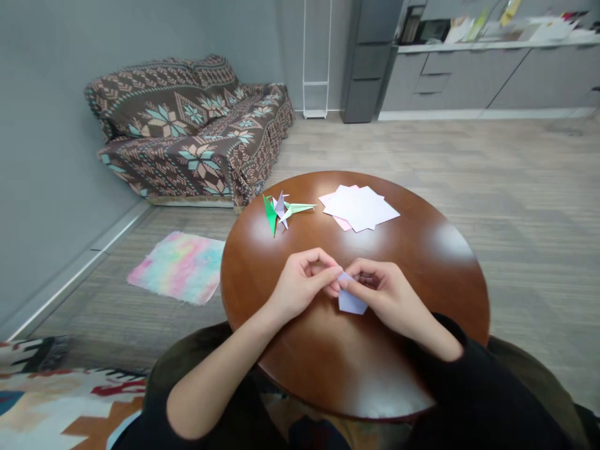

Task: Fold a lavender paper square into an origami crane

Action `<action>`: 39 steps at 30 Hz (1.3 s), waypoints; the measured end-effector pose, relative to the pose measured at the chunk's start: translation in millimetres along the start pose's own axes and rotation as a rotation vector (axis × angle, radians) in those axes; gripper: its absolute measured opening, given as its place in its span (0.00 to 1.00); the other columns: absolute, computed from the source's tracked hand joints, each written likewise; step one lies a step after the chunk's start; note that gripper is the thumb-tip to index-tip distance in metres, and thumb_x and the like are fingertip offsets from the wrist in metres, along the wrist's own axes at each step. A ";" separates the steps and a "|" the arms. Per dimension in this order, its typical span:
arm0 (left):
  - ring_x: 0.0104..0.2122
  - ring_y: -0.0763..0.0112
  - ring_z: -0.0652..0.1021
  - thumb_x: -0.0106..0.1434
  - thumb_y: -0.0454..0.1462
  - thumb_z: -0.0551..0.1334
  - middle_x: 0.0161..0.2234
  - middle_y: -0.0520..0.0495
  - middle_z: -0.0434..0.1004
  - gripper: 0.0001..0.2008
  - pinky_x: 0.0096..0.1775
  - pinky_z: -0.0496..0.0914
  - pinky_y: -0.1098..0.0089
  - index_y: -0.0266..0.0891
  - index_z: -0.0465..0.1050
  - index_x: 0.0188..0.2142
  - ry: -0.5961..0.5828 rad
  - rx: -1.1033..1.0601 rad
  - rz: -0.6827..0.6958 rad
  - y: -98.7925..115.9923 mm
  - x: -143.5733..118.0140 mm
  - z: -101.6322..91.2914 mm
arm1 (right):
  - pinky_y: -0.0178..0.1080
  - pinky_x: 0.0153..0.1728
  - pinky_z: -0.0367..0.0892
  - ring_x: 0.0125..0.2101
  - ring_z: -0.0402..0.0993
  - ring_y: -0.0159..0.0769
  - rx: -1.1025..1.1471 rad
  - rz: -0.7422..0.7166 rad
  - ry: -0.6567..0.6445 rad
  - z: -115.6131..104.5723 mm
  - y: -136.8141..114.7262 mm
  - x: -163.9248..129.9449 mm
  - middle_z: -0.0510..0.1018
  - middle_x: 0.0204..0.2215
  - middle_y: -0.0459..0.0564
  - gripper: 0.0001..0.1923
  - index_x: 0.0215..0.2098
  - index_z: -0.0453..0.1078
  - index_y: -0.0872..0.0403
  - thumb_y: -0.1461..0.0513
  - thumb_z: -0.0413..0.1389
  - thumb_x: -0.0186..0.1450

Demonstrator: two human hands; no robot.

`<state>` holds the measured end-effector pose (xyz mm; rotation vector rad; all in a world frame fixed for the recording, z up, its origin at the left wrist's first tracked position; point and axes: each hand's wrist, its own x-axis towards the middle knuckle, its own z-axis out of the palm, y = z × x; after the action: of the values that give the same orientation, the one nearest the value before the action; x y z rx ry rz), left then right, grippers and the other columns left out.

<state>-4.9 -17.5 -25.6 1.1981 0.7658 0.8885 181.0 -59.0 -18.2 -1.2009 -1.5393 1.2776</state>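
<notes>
1. Lavender folded paper [351, 302] sits over the near-middle of the round wooden table [422, 262], pinched between both hands.
2. Left hand [302, 281]: fingers curled, thumb and fingertips closed on the top left edge of the folded paper. Forearm bare.
3. Right hand [384, 290]: fingers bent inward, closed on the paper's top right part, covering some of it. Black sleeve [469, 381] on this arm.
4. Fingertips of both hands meet, touching, at the paper's upper corner; lower part of the paper pokes out below them. Cannot tell if it rests on the tabletop or is held just above.
5. Far side of table, left: small cluster of finished origami figures [281, 211], green, pale purple and light green, lying close together.
6. Far side, right of them: loose stack of flat paper sheets [360, 207], white on top, pink edges showing under. Well apart from the hands.
7. Floor left of table: pastel rainbow mat [178, 265].
8. Beyond that, against the grey wall: sofa [187, 125] under a brown patterned throw.
9. Back right: grey cabinets [469, 78] with cluttered counter, items too blurred to name.
10. Near left corner: patterned rug [51, 394].
</notes>
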 end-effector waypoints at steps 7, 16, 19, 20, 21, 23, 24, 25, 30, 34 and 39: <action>0.19 0.77 0.73 0.61 0.45 0.72 0.21 0.53 0.76 0.15 0.26 0.70 0.75 0.36 0.73 0.31 0.105 -0.002 0.087 -1.4 3.7 -4.2 | 0.37 0.29 0.61 0.26 0.67 0.33 0.021 0.043 0.006 1.4 0.5 -0.8 0.76 0.25 0.47 0.17 0.32 0.76 0.56 0.50 0.64 0.66; 0.20 0.75 0.75 0.57 0.43 0.73 0.21 0.52 0.76 0.14 0.25 0.71 0.74 0.35 0.75 0.31 0.015 0.084 0.032 -0.2 -0.3 1.2 | 0.39 0.33 0.67 0.30 0.75 0.39 0.094 0.036 0.024 1.8 0.5 -0.3 0.80 0.28 0.50 0.17 0.33 0.76 0.55 0.49 0.66 0.64; 0.20 0.75 0.76 0.57 0.42 0.74 0.22 0.51 0.77 0.14 0.26 0.71 0.74 0.35 0.75 0.31 0.019 0.070 0.033 0.2 0.1 1.3 | 0.39 0.33 0.66 0.29 0.74 0.38 0.086 0.025 0.033 2.3 0.3 -0.5 0.81 0.28 0.50 0.17 0.33 0.76 0.55 0.49 0.66 0.64; 0.20 0.75 0.76 0.57 0.42 0.74 0.21 0.51 0.77 0.14 0.27 0.71 0.74 0.35 0.75 0.30 0.016 0.063 0.028 0.5 0.2 1.3 | 0.39 0.32 0.66 0.29 0.74 0.38 0.084 0.021 0.037 2.3 0.3 -0.7 0.81 0.28 0.50 0.17 0.33 0.76 0.55 0.49 0.66 0.64; 0.20 0.75 0.76 0.57 0.42 0.74 0.21 0.51 0.77 0.14 0.27 0.71 0.74 0.35 0.75 0.30 0.012 0.057 0.021 0.8 0.3 1.5 | 0.39 0.32 0.66 0.29 0.74 0.38 0.081 0.018 0.038 2.4 0.4 -0.8 0.81 0.28 0.50 0.17 0.33 0.76 0.55 0.49 0.65 0.65; 0.20 0.75 0.76 0.57 0.42 0.74 0.21 0.51 0.77 0.14 0.26 0.71 0.74 0.35 0.75 0.30 0.002 0.050 0.007 1.3 0.0 1.9 | 0.39 0.33 0.67 0.30 0.74 0.38 0.072 0.008 0.033 2.6 0.3 -1.2 0.80 0.27 0.50 0.17 0.33 0.76 0.55 0.49 0.65 0.65; 0.20 0.75 0.75 0.56 0.42 0.74 0.20 0.51 0.77 0.14 0.26 0.71 0.74 0.35 0.75 0.30 0.000 0.049 0.005 1.5 -0.3 2.2 | 0.39 0.33 0.67 0.30 0.74 0.38 0.068 0.001 0.030 2.7 0.1 -1.4 0.81 0.27 0.50 0.17 0.32 0.76 0.55 0.49 0.64 0.65; 0.19 0.75 0.75 0.56 0.42 0.74 0.20 0.51 0.76 0.13 0.25 0.70 0.74 0.35 0.75 0.30 0.001 0.050 0.010 1.6 -0.7 2.4 | 0.39 0.33 0.67 0.30 0.74 0.38 0.061 -0.005 0.031 2.8 -0.2 -1.5 0.81 0.28 0.50 0.17 0.32 0.77 0.55 0.49 0.64 0.65; 0.19 0.76 0.72 0.57 0.41 0.73 0.20 0.52 0.74 0.12 0.24 0.66 0.74 0.35 0.77 0.28 0.070 0.046 0.073 -0.3 -0.1 -0.5 | 0.38 0.30 0.64 0.27 0.71 0.36 0.048 0.006 0.056 2.2 -1.1 -1.1 0.80 0.27 0.49 0.17 0.30 0.78 0.55 0.49 0.65 0.64; 0.18 0.79 0.69 0.56 0.41 0.74 0.20 0.54 0.73 0.12 0.23 0.64 0.74 0.36 0.75 0.26 0.206 -0.001 0.126 -2.1 4.3 -6.1 | 0.37 0.26 0.61 0.25 0.68 0.34 0.042 0.032 0.096 -0.8 1.7 0.0 0.77 0.24 0.47 0.17 0.28 0.77 0.55 0.50 0.66 0.63; 0.17 0.79 0.69 0.59 0.43 0.72 0.20 0.54 0.73 0.13 0.23 0.63 0.75 0.36 0.75 0.30 0.154 0.038 0.130 -1.9 5.2 -6.6 | 0.36 0.26 0.62 0.24 0.69 0.33 0.041 0.043 0.097 -2.2 4.5 0.2 0.77 0.24 0.47 0.15 0.28 0.76 0.55 0.53 0.65 0.63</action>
<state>-8.0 -10.2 -29.0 1.2338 0.8384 1.0868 183.9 -58.0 -22.3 -1.2574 -1.4174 1.2543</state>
